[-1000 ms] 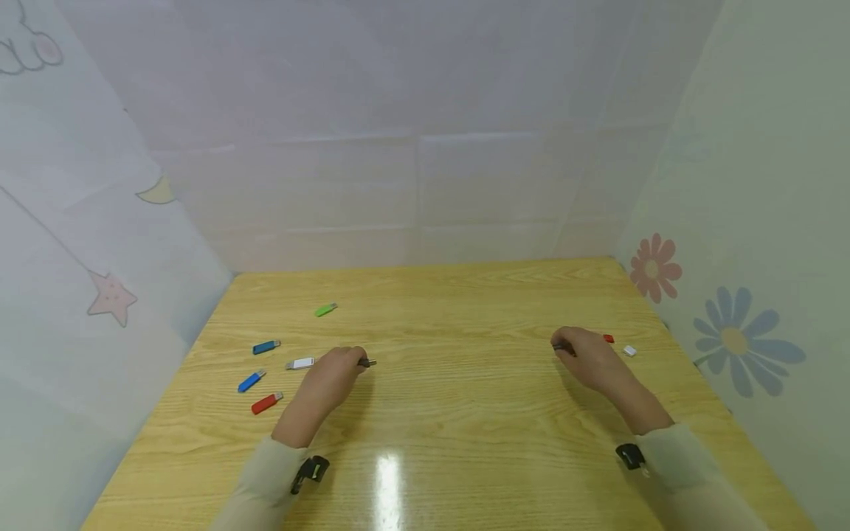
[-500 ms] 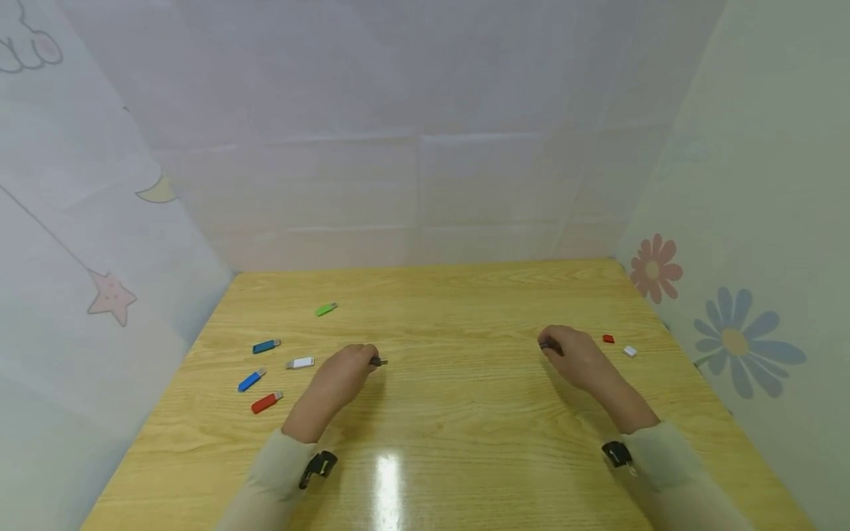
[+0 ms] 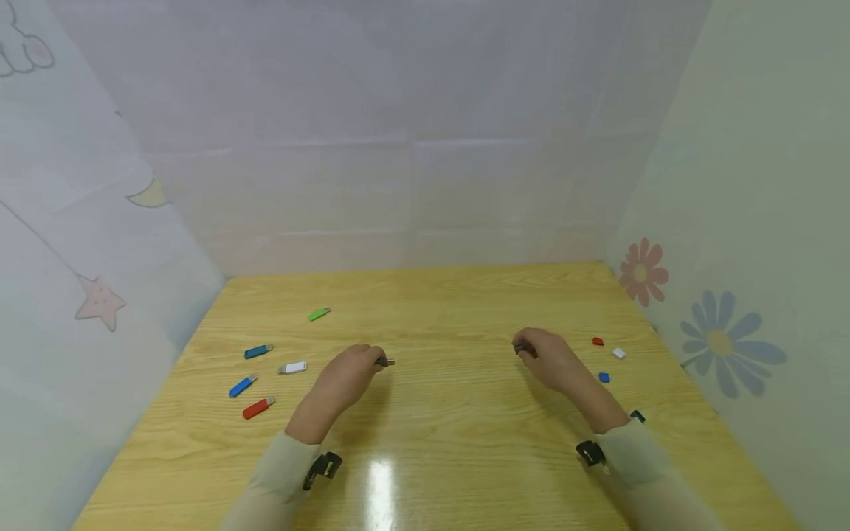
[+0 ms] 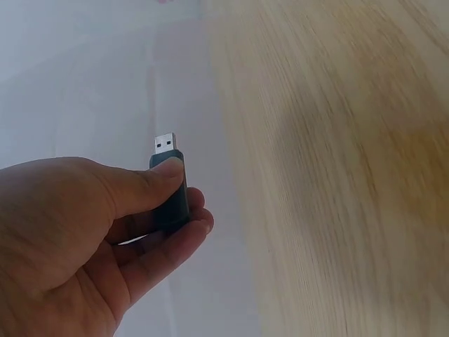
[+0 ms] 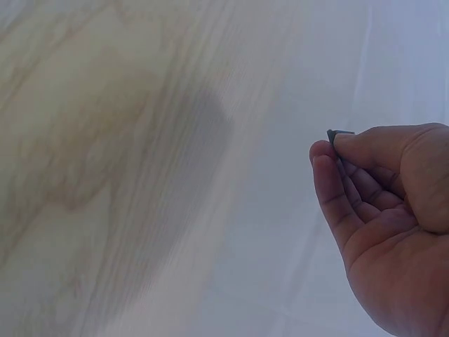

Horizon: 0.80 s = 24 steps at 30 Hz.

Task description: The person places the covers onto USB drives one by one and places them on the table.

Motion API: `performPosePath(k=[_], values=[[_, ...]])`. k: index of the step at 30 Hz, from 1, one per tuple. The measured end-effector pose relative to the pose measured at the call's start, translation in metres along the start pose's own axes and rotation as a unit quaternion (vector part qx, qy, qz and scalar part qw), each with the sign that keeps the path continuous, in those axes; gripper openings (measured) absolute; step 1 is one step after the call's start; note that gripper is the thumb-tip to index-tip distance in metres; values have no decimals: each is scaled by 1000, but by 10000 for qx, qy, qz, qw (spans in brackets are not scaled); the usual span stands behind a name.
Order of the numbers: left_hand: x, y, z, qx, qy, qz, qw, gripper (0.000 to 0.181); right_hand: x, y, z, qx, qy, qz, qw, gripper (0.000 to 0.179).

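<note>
My left hand (image 3: 345,377) grips a dark USB flash drive (image 4: 177,205) between thumb and fingers over the table. Its bare metal plug (image 4: 165,143) sticks out past the thumb, pointing right in the head view. Across from it, my right hand (image 3: 547,359) pinches a small dark cap (image 5: 335,134) between thumb and forefinger; most of the cap is hidden by the fingertips. The two hands face each other with a wide gap of table between them.
Uncapped flash drives lie at left: green (image 3: 319,314), teal (image 3: 256,352), white (image 3: 295,367), blue (image 3: 242,386) and red (image 3: 257,408). Small caps lie at right: red (image 3: 598,341), white (image 3: 619,353), blue (image 3: 604,377) and a dark one (image 3: 638,416) by the right sleeve.
Both hands have moved toward each other, the right one farther, leftward, with the cap. Blue and dark caps now show beside the right arm. The head view has shifted slightly.
</note>
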<state>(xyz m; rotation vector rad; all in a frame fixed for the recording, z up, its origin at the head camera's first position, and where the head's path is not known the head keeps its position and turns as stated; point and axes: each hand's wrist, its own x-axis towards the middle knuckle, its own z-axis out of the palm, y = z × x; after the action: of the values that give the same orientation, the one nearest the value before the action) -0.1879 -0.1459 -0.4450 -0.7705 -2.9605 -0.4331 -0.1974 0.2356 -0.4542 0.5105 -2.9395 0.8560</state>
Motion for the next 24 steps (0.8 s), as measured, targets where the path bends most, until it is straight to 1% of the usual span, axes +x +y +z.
performPosePath(k=[5, 8, 11, 14, 16, 20, 22, 24], values=[[4, 3, 6, -140, -112, 158, 9997, 10, 1, -7, 7, 153, 8, -12, 9999, 17], [6, 6, 9, -316, -143, 235, 9991, 9, 1, -11, 8, 103, -23, -95, 9999, 16], [9, 9, 10, -521, -129, 281, 9982, 7, 4, -15, 9, 40, -31, -130, 9999, 16], [11, 11, 10, -632, -151, 305, 9974, 8, 8, -20, 11, 53, -62, -160, 9998, 16], [11, 13, 10, -670, -205, 301, 9971, 8, 10, -23, 13, 119, -86, -185, 9997, 16], [12, 15, 10, -766, -187, 343, 9963, 10, 12, -27, 16, 220, -166, -238, 9993, 16], [13, 17, 10, -784, -182, 368, 9961, 11, 12, -29, 18, 289, -172, -215, 9992, 16], [14, 18, 11, -807, -187, 370, 9959, 12, 11, -30, 20, 336, -156, -273, 9989, 16]])
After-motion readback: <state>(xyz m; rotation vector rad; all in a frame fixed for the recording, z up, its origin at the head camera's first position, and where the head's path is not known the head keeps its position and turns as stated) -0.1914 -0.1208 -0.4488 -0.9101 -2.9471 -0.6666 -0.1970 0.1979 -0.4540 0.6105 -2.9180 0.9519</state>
